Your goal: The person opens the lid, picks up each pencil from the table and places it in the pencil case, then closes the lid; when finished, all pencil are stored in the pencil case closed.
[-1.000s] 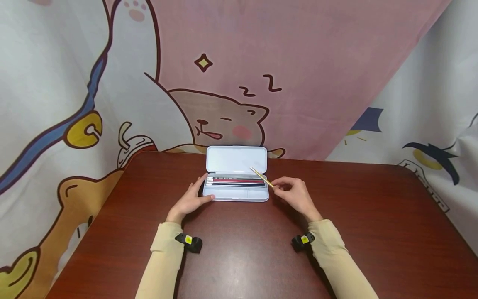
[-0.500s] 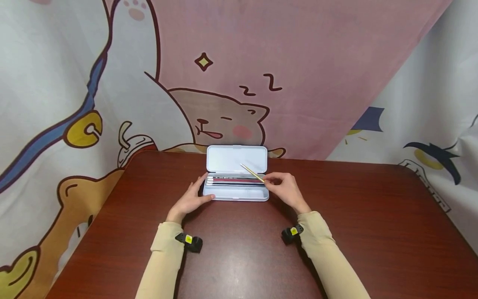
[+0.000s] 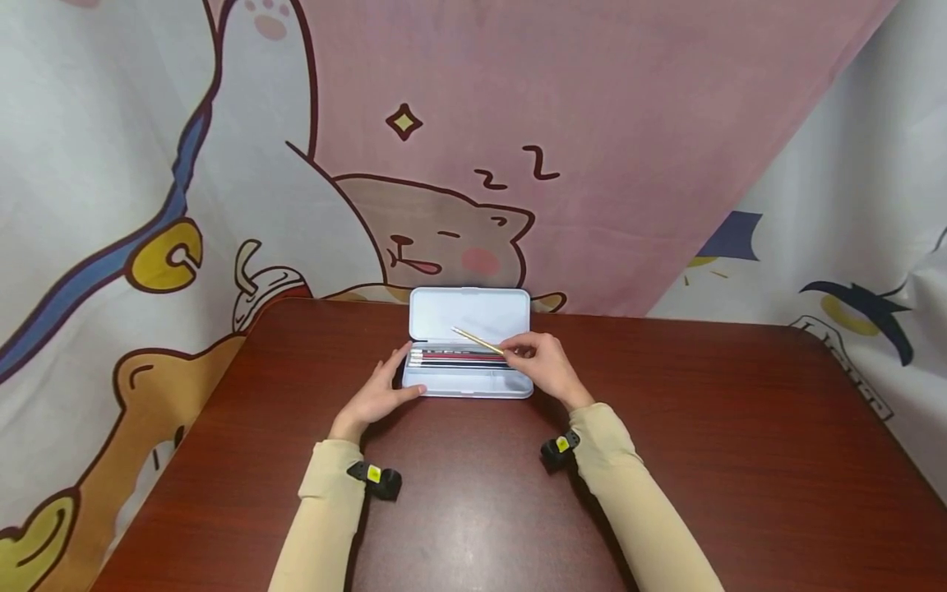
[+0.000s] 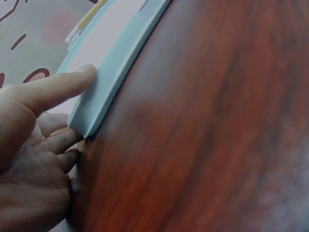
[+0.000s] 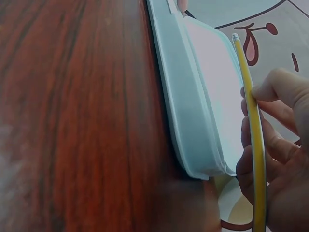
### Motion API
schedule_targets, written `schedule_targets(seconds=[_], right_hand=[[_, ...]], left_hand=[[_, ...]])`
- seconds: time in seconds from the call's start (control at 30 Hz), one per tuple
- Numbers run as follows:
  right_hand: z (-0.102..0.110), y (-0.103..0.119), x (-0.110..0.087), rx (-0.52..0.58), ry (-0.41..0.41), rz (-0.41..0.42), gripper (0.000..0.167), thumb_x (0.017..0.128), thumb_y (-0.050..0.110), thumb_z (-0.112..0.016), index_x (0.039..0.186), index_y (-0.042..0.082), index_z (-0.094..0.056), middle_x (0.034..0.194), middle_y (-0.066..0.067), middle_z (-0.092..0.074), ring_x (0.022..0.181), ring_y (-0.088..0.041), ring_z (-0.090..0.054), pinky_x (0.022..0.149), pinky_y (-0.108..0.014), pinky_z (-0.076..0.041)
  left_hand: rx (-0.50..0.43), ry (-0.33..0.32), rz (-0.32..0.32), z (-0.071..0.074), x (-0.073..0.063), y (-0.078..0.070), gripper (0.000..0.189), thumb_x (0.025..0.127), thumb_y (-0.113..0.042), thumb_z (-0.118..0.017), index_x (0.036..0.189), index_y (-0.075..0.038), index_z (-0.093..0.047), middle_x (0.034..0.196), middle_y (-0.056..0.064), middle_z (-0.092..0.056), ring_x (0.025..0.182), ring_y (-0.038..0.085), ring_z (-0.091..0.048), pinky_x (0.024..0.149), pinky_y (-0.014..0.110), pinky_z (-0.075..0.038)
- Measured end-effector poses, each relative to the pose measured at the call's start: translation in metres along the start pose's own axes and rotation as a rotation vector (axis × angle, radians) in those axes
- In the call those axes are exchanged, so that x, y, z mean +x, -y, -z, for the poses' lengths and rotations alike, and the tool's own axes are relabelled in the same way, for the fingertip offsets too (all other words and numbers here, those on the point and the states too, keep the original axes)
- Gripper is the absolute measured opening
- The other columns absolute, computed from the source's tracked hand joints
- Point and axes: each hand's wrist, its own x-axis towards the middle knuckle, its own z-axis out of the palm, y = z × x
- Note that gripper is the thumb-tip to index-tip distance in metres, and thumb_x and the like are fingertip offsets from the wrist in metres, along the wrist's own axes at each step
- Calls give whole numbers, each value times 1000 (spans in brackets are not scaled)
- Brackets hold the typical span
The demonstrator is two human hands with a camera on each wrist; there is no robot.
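Observation:
A white pencil case [image 3: 447, 383] stands on the table with its lid [image 3: 466, 308] raised at the back. Several dark and red pencils [image 3: 451, 359] with pale ends lie side by side in its rear section. At the case's left end, my left hand [image 3: 373, 401] grips it, thumb on the front rim and fingers round the end. My right hand [image 3: 546, 368] pinches a yellow pencil [image 5: 256, 140] between thumb and fingers, above the right part of the case. This pencil slants, its eraser end pointing left and away from me, in front of the lid.
The brown wooden table [image 3: 740, 427] stretches to both sides and in front of the case. Behind it hangs a cloth [image 3: 629, 164] printed with cartoon animals, close to the raised lid. A small black camera [image 3: 558, 450] sits at the right wrist.
My right hand has moved left with the yellow pencil, from beside the case's right end to over its right part. My left hand and the case have stayed put.

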Motion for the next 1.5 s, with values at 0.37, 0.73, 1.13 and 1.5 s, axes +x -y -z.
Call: schedule_targets(seconds=[0.37,0.73,1.13,1.5], right_hand=[[-14,3,11,-19,56,23,14,84,-1,-70,97,2,-76,93,-8,-70,81,-18,-59,72,-29,-49],[-28,10,22,-42,106,71,13,86,-2,-68,97,0,-75,95,-11,-70,89,-23,-62,84,-38,-50],[-40,13,28,-155,150,59,13,88,4,-68,98,4,-76,97,-8,-69,95,-22,-62,86,-37,-49],[-45,13,33,-231,142,124,14,86,0,-67,96,2,-76,92,-9,-70,90,-22,-64,83,-35,-50]], left_hand=[[-11,7,13,0,1,-1,84,88,-18,-70,153,-2,-20,156,21,-21,145,36,-3,115,50,3],[-50,-29,-46,-2,-3,-1,87,85,-29,-72,152,-2,-23,153,27,-23,144,41,-4,114,54,3],[-26,-2,65,-1,0,-2,86,87,-21,-71,154,-6,-20,156,22,-19,145,37,0,113,56,1],[-37,-3,77,-1,-1,-3,86,86,-22,-71,154,-8,-20,157,22,-15,144,41,4,112,60,0]])
